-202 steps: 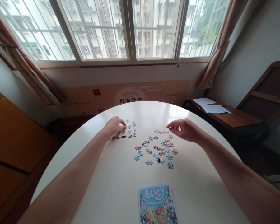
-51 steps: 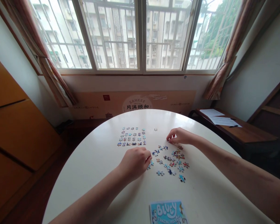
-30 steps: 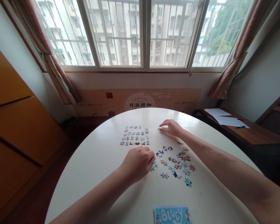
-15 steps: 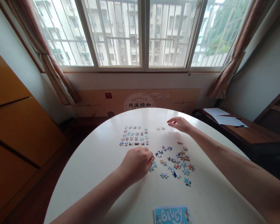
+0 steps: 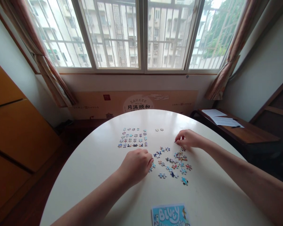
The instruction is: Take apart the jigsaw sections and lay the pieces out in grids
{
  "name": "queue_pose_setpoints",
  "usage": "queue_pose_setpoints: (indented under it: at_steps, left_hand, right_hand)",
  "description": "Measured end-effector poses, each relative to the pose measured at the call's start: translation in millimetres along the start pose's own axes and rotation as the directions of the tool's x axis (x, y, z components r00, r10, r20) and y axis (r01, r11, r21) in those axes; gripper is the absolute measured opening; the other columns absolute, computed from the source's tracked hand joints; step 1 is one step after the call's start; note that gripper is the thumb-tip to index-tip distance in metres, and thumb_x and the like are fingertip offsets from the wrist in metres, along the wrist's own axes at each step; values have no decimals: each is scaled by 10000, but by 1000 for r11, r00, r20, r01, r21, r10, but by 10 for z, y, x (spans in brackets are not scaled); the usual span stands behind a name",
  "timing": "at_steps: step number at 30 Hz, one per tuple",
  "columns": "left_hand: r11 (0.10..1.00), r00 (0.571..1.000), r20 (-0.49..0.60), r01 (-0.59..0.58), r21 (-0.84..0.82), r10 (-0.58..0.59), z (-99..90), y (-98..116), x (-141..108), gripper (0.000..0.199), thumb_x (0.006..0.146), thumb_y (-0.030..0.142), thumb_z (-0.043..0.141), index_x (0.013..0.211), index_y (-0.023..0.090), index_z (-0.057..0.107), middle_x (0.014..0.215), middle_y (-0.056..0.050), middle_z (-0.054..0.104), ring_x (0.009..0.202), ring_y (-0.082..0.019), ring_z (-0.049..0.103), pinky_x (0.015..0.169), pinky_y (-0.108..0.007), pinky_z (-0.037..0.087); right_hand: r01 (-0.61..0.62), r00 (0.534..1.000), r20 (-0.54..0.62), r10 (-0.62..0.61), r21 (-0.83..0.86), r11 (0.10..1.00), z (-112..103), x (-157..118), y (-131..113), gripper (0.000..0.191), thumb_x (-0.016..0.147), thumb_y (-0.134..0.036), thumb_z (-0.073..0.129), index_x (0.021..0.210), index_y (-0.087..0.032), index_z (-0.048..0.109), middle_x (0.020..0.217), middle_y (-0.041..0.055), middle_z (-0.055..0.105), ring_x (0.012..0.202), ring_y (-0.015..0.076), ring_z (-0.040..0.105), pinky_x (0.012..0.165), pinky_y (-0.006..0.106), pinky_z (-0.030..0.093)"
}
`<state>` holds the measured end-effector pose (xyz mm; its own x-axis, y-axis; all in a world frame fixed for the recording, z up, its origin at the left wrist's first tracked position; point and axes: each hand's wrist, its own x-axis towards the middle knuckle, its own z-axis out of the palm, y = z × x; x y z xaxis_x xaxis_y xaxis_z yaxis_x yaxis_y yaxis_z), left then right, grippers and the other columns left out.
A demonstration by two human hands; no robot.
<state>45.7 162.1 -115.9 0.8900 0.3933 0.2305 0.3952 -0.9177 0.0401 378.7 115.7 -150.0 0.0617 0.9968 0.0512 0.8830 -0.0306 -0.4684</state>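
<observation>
Small, multicoloured, knobbed jigsaw pieces lie in left-to-right rows at left on a round, glossy white table, its surface stretching to a curved left edge. Knuckles up, the curled left hand sits beside a loose cluster at right; the right hand, fingertips narrowed, reaches its far side. Whether either holds 1 piece cannot be told.

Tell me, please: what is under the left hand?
Blue puzzle pieces peek out beside the left hand, on the white table. What lies directly beneath the hand is hidden.
</observation>
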Motion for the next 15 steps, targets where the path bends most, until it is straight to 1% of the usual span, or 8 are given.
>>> queue_pose_setpoints:
  at_steps: [4, 7, 10, 12, 15]
  left_hand:
    - [1000, 1000, 0, 1, 2, -1, 5, -10, -1, 292, 943, 240, 478, 714, 170, 645, 763, -43, 671, 689, -176, 611, 609, -296, 464]
    - [1000, 1000, 19, 5, -4, -5, 3, -26, 2, 286, 944, 235, 475, 725, 172, 648, 770, -43, 671, 688, -172, 608, 612, -290, 468]
    - [1000, 999, 31, 10, -4, -10, -6, -41, 6, 273, 943, 240, 480, 746, 176, 658, 774, -42, 672, 693, -172, 608, 621, -286, 471]
    - [1000, 999, 28, 17, -4, -17, -12, -48, 8, 268, 943, 244, 484, 751, 177, 659, 778, -39, 673, 703, -173, 610, 629, -285, 471]
    - [1000, 1000, 19, 23, -7, -23, -11, -55, 10, 275, 945, 243, 482, 736, 177, 648, 778, -32, 673, 707, -174, 612, 630, -289, 467]
  right_hand:
    - [29, 996, -85, -35, -71, 997, 12, 297, 78, 196, 780, -202, 662, 872, -283, 816, 878, 18, 748, 753, 181, 659, 719, 275, 500]
    - [12, 991, -131, -20, -62, 998, 32, 592, 159, 219, 775, -155, 654, 865, -269, 818, 913, 23, 757, 767, 184, 667, 755, 281, 509]
    - [2, 987, -160, -7, -28, 1000, 86, 830, 210, 212, 789, -150, 637, 853, -247, 814, 925, 21, 768, 812, 184, 686, 789, 264, 520]
    - [-8, 984, -180, 7, -7, 1000, 126, 919, 224, 203, 798, -167, 636, 877, -233, 812, 907, 26, 771, 818, 183, 692, 784, 256, 525]
    - [-29, 977, -212, 31, 9, 1000, 166, 956, 230, 237, 832, -206, 612, 978, -209, 798, 885, 40, 768, 816, 183, 692, 769, 259, 527]
